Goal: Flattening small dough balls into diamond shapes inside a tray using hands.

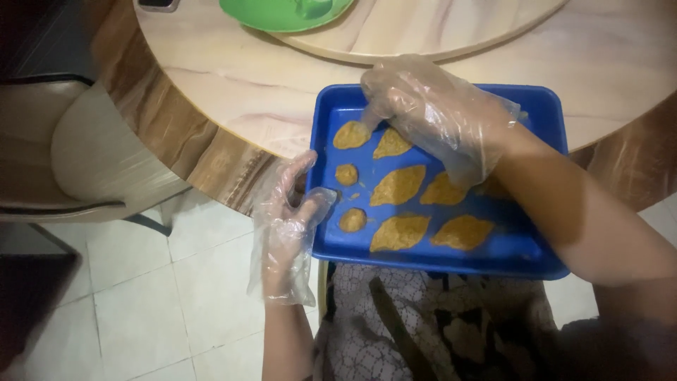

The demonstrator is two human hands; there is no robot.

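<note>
A blue rectangular tray (543,109) rests half on the round table edge and half over my lap. Several flat brown dough pieces (398,185) lie in it, some leaf-shaped, some small and round. My left hand (289,219), in a loose clear plastic glove, grips the tray's left rim with the thumb inside. My right hand (430,106), also gloved, reaches over the tray's far left part, fingertips pressed on a small brown piece (350,135). The right forearm hides part of the pieces on the right.
The wooden-edged table (233,92) has a pale marbled top with a raised round turntable (437,35). A green plate (278,15) sits on it at the back. A beige chair (84,155) stands at the left over a tiled floor (162,303).
</note>
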